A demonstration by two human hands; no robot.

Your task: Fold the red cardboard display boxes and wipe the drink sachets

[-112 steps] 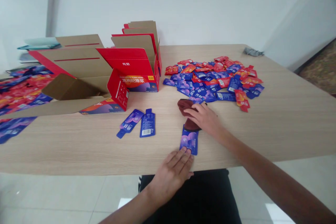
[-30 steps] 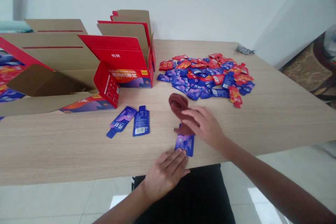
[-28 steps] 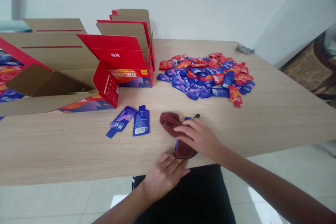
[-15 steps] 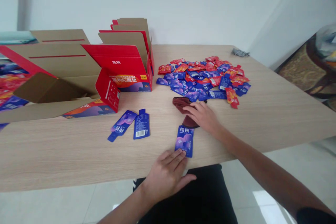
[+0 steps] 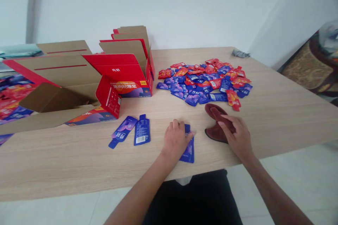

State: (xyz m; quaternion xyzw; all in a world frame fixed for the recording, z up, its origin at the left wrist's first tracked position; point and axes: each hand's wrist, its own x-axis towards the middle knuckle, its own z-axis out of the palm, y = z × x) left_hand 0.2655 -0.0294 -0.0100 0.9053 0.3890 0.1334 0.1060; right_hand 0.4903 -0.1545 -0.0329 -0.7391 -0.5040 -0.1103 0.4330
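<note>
My left hand lies over a blue pouch near the table's front edge. Its fingers curl at the pouch's left and upper part, with the thumb on the right side. Off to the right, my right hand grips a folded dark brown cloth that rests on the tabletop. Two more blue pouches lie to the left: one slanted, the other upright with its barcode side up.
Behind my hands is a pile of red and blue pouches. Open cardboard boxes with raised flaps stand on the left, beside more pouches. A grey crumpled scrap sits at the far right corner of the table.
My right hand has drawn the brown cloth to the right, off the pouch's top. My left hand has moved from the pouch's lower end up over its upper part.
</note>
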